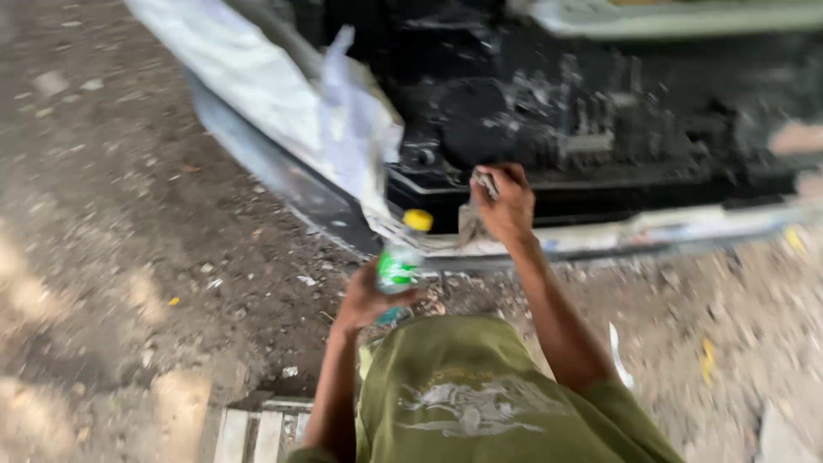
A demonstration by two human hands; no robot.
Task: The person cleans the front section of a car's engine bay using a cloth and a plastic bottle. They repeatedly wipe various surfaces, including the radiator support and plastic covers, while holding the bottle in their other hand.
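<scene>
My left hand [364, 300] holds a small clear plastic bottle [399, 257] with a green label and a yellow cap, upright, just below the front edge of an open vehicle body. My right hand [506, 201] is raised to the dark engine bay [549, 120] and grips a small greyish object [485, 182], perhaps a rag or a tool; blur keeps me from telling which. The picture is smeared by motion.
A crumpled pale sheet [351, 137] hangs over the light metal panel [249, 146] at the left of the bay. Dirt ground with stones and litter [129, 257] spreads left and right. A white slatted thing [257, 433] lies by my left elbow.
</scene>
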